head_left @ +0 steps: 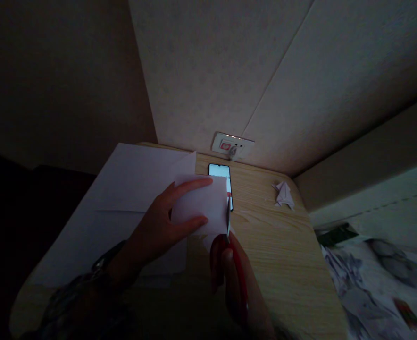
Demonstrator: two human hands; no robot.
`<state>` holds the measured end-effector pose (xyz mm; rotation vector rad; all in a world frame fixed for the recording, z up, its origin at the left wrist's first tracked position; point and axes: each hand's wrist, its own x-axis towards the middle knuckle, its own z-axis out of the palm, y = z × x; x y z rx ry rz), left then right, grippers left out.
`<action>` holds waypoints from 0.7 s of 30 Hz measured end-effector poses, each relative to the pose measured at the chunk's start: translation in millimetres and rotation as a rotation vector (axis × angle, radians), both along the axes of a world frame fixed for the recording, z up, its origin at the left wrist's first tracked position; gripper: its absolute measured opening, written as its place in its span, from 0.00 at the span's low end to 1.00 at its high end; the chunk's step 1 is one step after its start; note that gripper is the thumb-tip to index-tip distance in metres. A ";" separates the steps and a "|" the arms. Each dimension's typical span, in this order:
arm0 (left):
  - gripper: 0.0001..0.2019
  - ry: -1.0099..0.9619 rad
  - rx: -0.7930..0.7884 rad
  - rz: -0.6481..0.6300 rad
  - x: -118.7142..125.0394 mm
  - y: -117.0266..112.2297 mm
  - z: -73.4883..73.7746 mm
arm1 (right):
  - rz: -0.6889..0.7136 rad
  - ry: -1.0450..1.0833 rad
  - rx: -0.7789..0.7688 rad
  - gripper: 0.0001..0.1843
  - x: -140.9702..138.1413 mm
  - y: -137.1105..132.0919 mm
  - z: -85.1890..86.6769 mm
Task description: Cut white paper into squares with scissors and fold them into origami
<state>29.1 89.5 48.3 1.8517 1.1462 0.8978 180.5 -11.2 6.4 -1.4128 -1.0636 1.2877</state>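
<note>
My left hand (175,210) grips a small white piece of paper (208,203) above the table, its thumb and a finger stretched across the face of the sheet. Red-handled scissors (242,283) are in my right hand (246,278), fingers through the loops. The blades lie along the paper's right edge, pointing away from me. A phone (220,170) with a lit screen lies behind the paper, which partly covers it. Beneath my left arm several larger white sheets (137,174) are spread on the table.
The wood-grain table (279,255) stands against the wall. A folded paper figure (284,195) sits at its back right. A socket plate (232,144) with a plug is on the wall behind. Patterned bedding (367,283) lies to the right.
</note>
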 end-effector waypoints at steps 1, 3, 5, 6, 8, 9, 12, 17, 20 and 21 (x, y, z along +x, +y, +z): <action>0.26 -0.001 0.004 0.000 0.0 0.0 0.2 | 0.005 0.005 -0.004 0.23 0.2 0.6 0.4; 0.26 -0.003 0.005 -0.003 0.0 -0.1 0.5 | 0.016 0.008 -0.007 0.24 0.2 1.4 0.4; 0.26 -0.004 -0.007 -0.004 -0.2 -0.1 0.6 | 0.013 -0.005 -0.009 0.24 -0.9 1.0 -0.8; 0.26 -0.004 -0.011 -0.005 -0.3 -0.1 0.7 | 0.005 -0.008 -0.010 0.24 -1.8 0.3 -1.9; 0.26 -0.004 -0.012 -0.008 -0.3 -0.1 0.6 | -0.022 -0.007 -0.009 0.25 -3.7 -1.8 -4.5; 0.27 -0.003 -0.011 -0.009 -0.3 -0.1 0.5 | -0.033 -0.004 -0.008 0.25 -4.6 -2.9 -5.9; 0.27 0.006 0.003 -0.004 -0.2 -0.1 0.3 | -0.034 0.008 -0.012 0.25 -5.5 -5.1 -9.0; 0.26 -0.019 0.000 -0.004 0.1 -0.4 0.2 | -0.009 -0.004 0.026 0.24 -4.8 -2.6 -9.6; 0.27 -0.033 0.005 -0.005 -0.2 -1.3 0.5 | 0.008 0.046 0.061 0.24 -3.4 0.4 -7.9; 0.27 -0.034 0.007 -0.009 -0.4 -1.7 0.5 | 0.012 0.041 0.070 0.24 -2.4 1.3 -7.0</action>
